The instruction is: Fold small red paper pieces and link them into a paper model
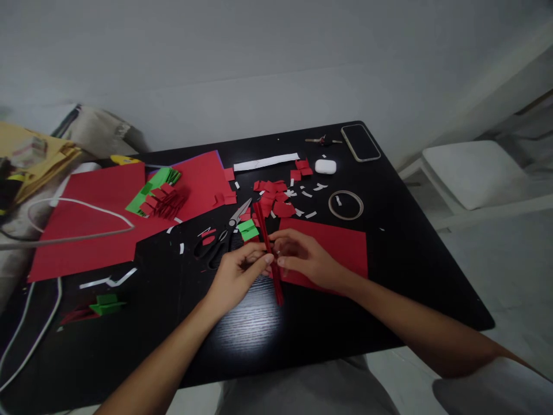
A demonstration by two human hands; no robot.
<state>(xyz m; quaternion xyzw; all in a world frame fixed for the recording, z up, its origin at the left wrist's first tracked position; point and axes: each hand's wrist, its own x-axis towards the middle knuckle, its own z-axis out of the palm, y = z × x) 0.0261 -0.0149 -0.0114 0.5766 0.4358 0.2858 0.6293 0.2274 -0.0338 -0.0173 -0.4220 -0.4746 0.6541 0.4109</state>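
A narrow folded strip of red paper (277, 282) is held upright-slanting over the middle of the black table. My left hand (242, 269) pinches it between thumb and fingers near its middle. Just right of the strip, my right hand (309, 257) has its fingers curved and thumb apart, with the fingertips near the strip; whether they grip it is unclear. Under my right hand lies a red sheet (345, 248). Black-handled scissors (218, 241) rest left of the strip, beside a small green folded piece (247, 230).
Red paper scraps (272, 193) and white bits lie behind my hands. Large red sheets (90, 219) and a folded red stack (162, 202) cover the left. A tape ring (345, 205), a white case (325, 166) and a phone (360, 142) are at right.
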